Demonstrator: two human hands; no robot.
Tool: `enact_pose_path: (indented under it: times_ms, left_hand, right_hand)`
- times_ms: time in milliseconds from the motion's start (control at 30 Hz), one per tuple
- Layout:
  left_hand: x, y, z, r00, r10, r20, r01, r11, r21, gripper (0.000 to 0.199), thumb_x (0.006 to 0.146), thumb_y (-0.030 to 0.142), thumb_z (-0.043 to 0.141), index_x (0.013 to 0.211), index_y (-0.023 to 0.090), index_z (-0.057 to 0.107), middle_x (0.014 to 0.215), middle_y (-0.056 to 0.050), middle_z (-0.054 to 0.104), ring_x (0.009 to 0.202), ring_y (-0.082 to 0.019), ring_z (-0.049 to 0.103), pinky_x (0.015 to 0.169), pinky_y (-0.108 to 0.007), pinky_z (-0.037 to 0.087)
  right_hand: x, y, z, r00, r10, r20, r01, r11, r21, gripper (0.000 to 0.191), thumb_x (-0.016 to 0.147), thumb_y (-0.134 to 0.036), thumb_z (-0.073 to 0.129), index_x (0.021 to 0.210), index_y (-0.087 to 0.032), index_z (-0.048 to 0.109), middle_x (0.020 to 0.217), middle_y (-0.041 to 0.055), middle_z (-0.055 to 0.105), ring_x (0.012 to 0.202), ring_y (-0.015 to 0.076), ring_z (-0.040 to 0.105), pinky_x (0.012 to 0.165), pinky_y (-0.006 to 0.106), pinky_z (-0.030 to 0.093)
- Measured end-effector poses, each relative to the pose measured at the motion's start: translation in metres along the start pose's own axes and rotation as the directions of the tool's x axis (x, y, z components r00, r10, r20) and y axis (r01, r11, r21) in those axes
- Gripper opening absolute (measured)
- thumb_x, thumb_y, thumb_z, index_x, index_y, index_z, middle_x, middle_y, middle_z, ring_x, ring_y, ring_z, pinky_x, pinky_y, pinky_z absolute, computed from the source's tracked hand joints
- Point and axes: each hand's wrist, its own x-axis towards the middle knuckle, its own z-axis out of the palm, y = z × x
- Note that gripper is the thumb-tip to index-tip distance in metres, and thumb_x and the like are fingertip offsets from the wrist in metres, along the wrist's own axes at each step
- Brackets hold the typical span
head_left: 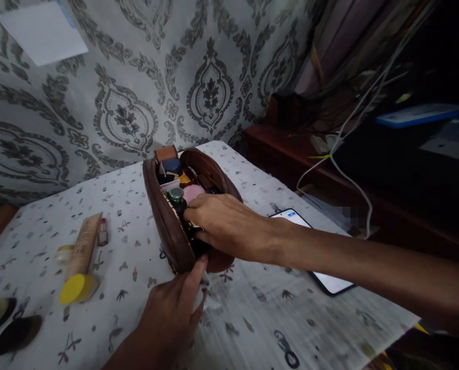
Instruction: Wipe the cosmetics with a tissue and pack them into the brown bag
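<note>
A brown zippered cosmetic bag (pixel 158 218) lies unzipped on the table, packed with small items. Inside it I make out a dark blue round lid (pixel 171 165), a green-topped container (pixel 175 194) and a pink round item (pixel 193 192). My right hand (pixel 224 223) reaches in over the bag's right rim, its fingers curled closed among the contents; whatever they hold is hidden. At the near end, my left hand (pixel 171 306) grips the bag's edge, with one fingertip on the rim and the other fingers partly hidden.
Left of the bag lie a beige tube (pixel 85 241), a yellow-lidded jar (pixel 77 289), a small white jar (pixel 63 254), a tiny reddish bottle (pixel 102 232) and a dark oval piece (pixel 17 334). A lit phone (pixel 331 282) rests under my right forearm. White cables (pixel 358 190) hang at right.
</note>
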Motion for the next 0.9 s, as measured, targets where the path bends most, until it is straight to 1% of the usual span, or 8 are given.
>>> enact_pose_path:
  times_ms: [133, 300, 500, 600, 667, 733, 833, 900]
  left_hand:
    - [0.002, 0.001, -0.003, 1.0, 0.01, 0.009, -0.01, 1.0, 0.018, 0.054, 0.102, 0.023, 0.03, 0.153, 0.009, 0.019, 0.094, -0.013, 0.077, 0.063, -0.018, 0.074, 0.049, -0.026, 0.059]
    - [0.002, 0.001, -0.004, 1.0, 0.01, 0.029, -0.011, 0.999, 0.03, 0.057, 0.103, 0.026, 0.03, 0.155, 0.009, 0.012, 0.097, -0.012, 0.077, 0.064, -0.017, 0.074, 0.052, -0.025, 0.06]
    - [0.003, 0.002, -0.016, 0.994, -0.02, 0.11, 0.019, 1.0, 0.018, 0.057, 0.104, 0.03, 0.029, 0.155, 0.015, 0.011, 0.109, -0.012, 0.075, 0.081, -0.019, 0.076, 0.062, -0.027, 0.062]
    - [0.0, 0.004, -0.023, 0.992, -0.041, 0.121, 0.043, 0.999, -0.012, 0.056, 0.104, 0.03, 0.03, 0.154, 0.015, 0.012, 0.11, -0.012, 0.075, 0.083, -0.018, 0.076, 0.066, -0.028, 0.062]
    - [-0.007, 0.005, -0.028, 0.992, -0.051, 0.112, 0.054, 0.998, -0.019, 0.055, 0.104, 0.03, 0.03, 0.153, 0.015, 0.013, 0.111, -0.012, 0.074, 0.083, -0.018, 0.075, 0.068, -0.027, 0.062]
    - [-0.016, 0.007, -0.032, 0.992, -0.058, 0.108, 0.06, 0.998, -0.015, 0.052, 0.103, 0.03, 0.031, 0.151, 0.016, 0.017, 0.112, -0.012, 0.074, 0.086, -0.018, 0.075, 0.07, -0.027, 0.062]
    - [-0.031, 0.007, -0.039, 0.993, -0.076, 0.093, 0.075, 0.997, 0.016, 0.044, 0.103, 0.031, 0.032, 0.145, 0.018, 0.029, 0.111, -0.01, 0.075, 0.089, -0.019, 0.075, 0.071, -0.026, 0.061]
    - [-0.041, 0.007, -0.045, 0.992, -0.101, 0.078, 0.096, 0.993, 0.064, 0.038, 0.103, 0.031, 0.031, 0.138, 0.018, 0.038, 0.109, -0.009, 0.076, 0.088, -0.018, 0.075, 0.07, -0.026, 0.061]
  right_hand:
    - [-0.013, 0.005, -0.007, 0.983, 0.027, -0.18, 0.003, 0.986, 0.165, 0.014, 0.087, -0.006, 0.056, 0.087, -0.013, 0.068, 0.093, 0.0071, 0.067, 0.08, 0.0151, 0.061, 0.066, 0.026, 0.041]
    - [-0.037, 0.013, -0.007, 0.883, 0.117, -0.455, 0.029, 0.953, 0.3, 0.019, 0.094, -0.015, 0.051, 0.088, -0.014, 0.069, 0.076, 0.0022, 0.067, 0.065, 0.0107, 0.058, 0.062, 0.023, 0.041]
    - [-0.059, 0.007, -0.001, 0.817, 0.25, -0.52, -0.055, 0.931, 0.361, 0.018, 0.093, -0.022, 0.053, 0.095, -0.017, 0.071, 0.069, -0.0004, 0.068, 0.053, 0.0088, 0.055, 0.054, 0.021, 0.039]
    - [-0.069, 0.0, 0.006, 0.797, 0.288, -0.532, -0.044, 0.905, 0.423, 0.019, 0.094, -0.026, 0.054, 0.098, -0.018, 0.071, 0.059, -0.0028, 0.063, 0.048, 0.0085, 0.052, 0.051, 0.02, 0.039]
    - [-0.075, -0.006, 0.013, 0.798, 0.3, -0.523, -0.021, 0.88, 0.474, 0.021, 0.095, -0.028, 0.054, 0.101, -0.018, 0.071, 0.054, -0.0043, 0.059, 0.045, 0.0082, 0.05, 0.048, 0.02, 0.038]
    - [-0.079, -0.011, 0.022, 0.818, 0.285, -0.5, -0.008, 0.874, 0.486, 0.024, 0.096, -0.03, 0.053, 0.109, -0.018, 0.069, 0.053, -0.0052, 0.058, 0.043, 0.0076, 0.048, 0.046, 0.019, 0.037]
    - [-0.08, -0.016, 0.036, 0.889, 0.227, -0.397, -0.041, 0.904, 0.425, 0.035, 0.094, -0.029, 0.056, 0.127, -0.018, 0.061, 0.056, -0.0052, 0.062, 0.044, 0.0086, 0.053, 0.046, 0.019, 0.04]
    - [-0.079, -0.017, 0.044, 0.924, 0.201, -0.326, -0.069, 0.925, 0.374, 0.034, 0.093, -0.023, 0.055, 0.127, -0.018, 0.061, 0.065, -0.0013, 0.07, 0.051, 0.011, 0.062, 0.052, 0.02, 0.045]
